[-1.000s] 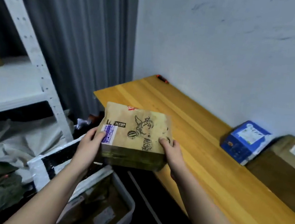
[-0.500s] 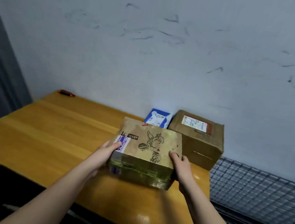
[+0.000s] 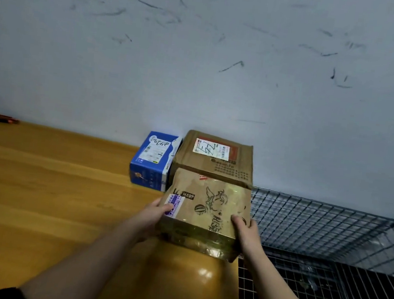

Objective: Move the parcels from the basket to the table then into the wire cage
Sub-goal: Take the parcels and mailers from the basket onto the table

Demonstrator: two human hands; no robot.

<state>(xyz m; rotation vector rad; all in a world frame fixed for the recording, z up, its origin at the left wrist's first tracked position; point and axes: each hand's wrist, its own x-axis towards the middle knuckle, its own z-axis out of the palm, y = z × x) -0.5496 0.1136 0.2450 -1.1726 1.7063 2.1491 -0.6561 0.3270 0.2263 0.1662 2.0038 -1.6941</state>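
Scuffed grey wall behind wooden table [image 3: 49, 193], brown taped parcel [image 3: 204, 210] with cartoon print and purple label at table's right end, left hand [image 3: 155, 215] and right hand [image 3: 246, 231] gripping its sides, thumbs on top, cage [image 3: 330, 230] just right.

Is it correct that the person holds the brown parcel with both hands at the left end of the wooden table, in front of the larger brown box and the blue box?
Not quite: the brown parcel is at the right end of the wooden table, beside the wire cage, as the head view shows. The rest holds: left hand and right hand hold it, in front of the larger brown box and blue box.
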